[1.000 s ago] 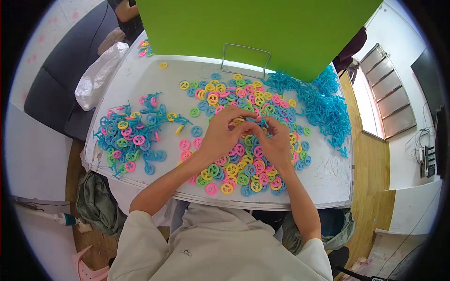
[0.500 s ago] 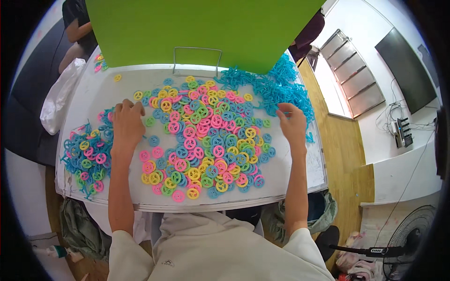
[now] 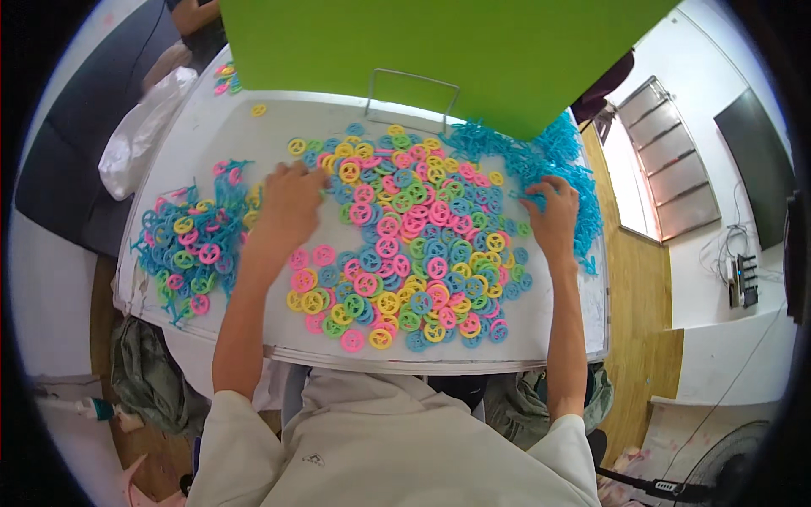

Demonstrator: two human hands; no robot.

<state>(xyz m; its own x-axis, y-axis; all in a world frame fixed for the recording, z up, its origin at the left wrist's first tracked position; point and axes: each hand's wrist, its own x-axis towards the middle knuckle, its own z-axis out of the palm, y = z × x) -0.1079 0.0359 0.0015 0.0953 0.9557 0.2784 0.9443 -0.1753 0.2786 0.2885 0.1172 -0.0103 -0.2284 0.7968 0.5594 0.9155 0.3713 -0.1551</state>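
A wide heap of small plastic spoked wheels (image 3: 414, 245) in pink, yellow, green and blue covers the middle of the white table. At its upper left edge, my left hand (image 3: 291, 203) hovers with fingers bent downward; blur and the hand's back hide whether anything is in them. My right hand (image 3: 553, 211) is closed in a pinch beside the pile of blue plastic sticks (image 3: 583, 190), with a small blue stick seeming to poke out at the fingertips. Left of my left forearm lies a pile of wheels joined with blue sticks (image 3: 186, 241).
A green panel (image 3: 422, 51) stands across the table's far side, with a bent metal wire frame (image 3: 414, 74) before it. A white plastic bag (image 3: 139, 139) hangs by the left edge. Someone's arm (image 3: 196, 15) shows at the far left. A fan (image 3: 731, 460) stands lower right.
My left hand has moved right, from beside the joined pile to the wheel heap's edge. My right hand's fingers have drawn together near the blue sticks. The whole view has shifted and tilted.
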